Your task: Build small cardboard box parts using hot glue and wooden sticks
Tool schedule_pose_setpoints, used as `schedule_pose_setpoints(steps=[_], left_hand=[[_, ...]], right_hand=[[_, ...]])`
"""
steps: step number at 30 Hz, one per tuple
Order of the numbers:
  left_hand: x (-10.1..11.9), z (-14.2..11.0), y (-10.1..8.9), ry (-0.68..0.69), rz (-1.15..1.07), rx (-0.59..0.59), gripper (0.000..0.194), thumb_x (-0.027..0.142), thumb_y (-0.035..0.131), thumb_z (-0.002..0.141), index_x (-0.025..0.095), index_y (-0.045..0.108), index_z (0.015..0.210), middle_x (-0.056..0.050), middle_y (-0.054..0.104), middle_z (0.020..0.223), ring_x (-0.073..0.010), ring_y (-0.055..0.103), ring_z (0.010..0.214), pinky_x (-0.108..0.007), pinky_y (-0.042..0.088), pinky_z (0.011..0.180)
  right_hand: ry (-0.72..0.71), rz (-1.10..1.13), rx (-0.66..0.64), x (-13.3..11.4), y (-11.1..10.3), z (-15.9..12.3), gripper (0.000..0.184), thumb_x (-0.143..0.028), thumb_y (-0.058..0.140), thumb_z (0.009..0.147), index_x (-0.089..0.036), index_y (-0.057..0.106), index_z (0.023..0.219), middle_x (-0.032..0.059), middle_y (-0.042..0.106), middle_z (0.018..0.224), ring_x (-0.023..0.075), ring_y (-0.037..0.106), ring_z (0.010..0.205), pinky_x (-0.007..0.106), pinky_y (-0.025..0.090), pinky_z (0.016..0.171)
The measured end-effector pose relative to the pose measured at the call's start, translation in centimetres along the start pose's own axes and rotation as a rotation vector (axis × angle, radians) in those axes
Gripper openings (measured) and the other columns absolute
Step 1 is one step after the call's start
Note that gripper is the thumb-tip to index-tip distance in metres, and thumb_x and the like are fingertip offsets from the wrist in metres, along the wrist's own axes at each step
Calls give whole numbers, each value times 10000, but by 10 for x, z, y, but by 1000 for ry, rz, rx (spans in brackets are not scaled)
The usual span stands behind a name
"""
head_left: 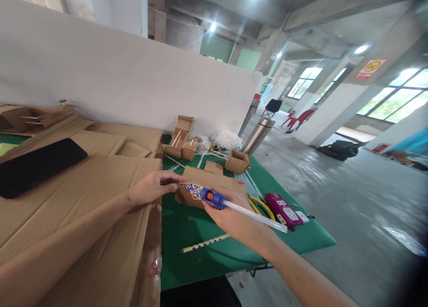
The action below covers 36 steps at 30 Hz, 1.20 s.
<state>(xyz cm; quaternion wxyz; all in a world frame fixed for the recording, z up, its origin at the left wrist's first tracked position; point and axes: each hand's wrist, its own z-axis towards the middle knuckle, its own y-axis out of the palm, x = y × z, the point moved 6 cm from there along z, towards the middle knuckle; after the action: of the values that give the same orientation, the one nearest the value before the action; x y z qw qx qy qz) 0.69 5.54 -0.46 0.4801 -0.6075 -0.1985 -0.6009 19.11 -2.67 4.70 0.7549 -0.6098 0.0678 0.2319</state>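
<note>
- Well, my right hand (pixel 229 218) clamps the glue gun (pixel 200 192).
- My left hand (pixel 152 188) is by its tip, hold unclear.
- Bare tabletop (pixel 197 269) separates pencil (pixel 204 243) from near edge.

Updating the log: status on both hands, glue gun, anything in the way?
Right hand gripping glue gun. Left hand at its tip, grip unclear. Cardboard piece behind gun in view; spotted pencil nearer wearer, not blocking.

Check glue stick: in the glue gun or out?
Partly in: the clear glue stick enters the rear of the blue glue gun, with a long length sticking out behind.
</note>
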Motion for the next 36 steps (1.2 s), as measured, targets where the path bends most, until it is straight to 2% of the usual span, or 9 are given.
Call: schedule_pose_setpoints(steps=[10, 20, 36], left_hand=[[-1, 0, 0, 6, 14, 8, 257, 270, 682, 813, 199, 763, 1046, -57, 767, 1116, -243, 699, 1044, -346, 556, 936], [-1, 0, 0, 6, 26, 10, 254, 280, 679, 823, 201, 762, 1050, -53, 762, 1116, -238, 696, 1047, -345, 554, 941], [1, 0, -1, -2, 50, -3, 256, 282, 682, 823, 189, 757, 1050, -68, 764, 1122, -249, 695, 1052, -352, 557, 936]], right_hand=[[59, -14, -42, 4, 0, -2, 173, -269, 567, 837, -213, 519, 680, -6, 595, 640, 156, 495, 586, 271, 305, 565], [24, -30, -18, 5, -1, -2, 197, -273, 554, 840, -218, 494, 662, -3, 586, 617, 156, 482, 561, 274, 310, 552], [-32, -28, 49, 16, -1, -7, 124, -260, 599, 833, -219, 622, 719, 21, 679, 666, 190, 628, 625, 265, 405, 585]])
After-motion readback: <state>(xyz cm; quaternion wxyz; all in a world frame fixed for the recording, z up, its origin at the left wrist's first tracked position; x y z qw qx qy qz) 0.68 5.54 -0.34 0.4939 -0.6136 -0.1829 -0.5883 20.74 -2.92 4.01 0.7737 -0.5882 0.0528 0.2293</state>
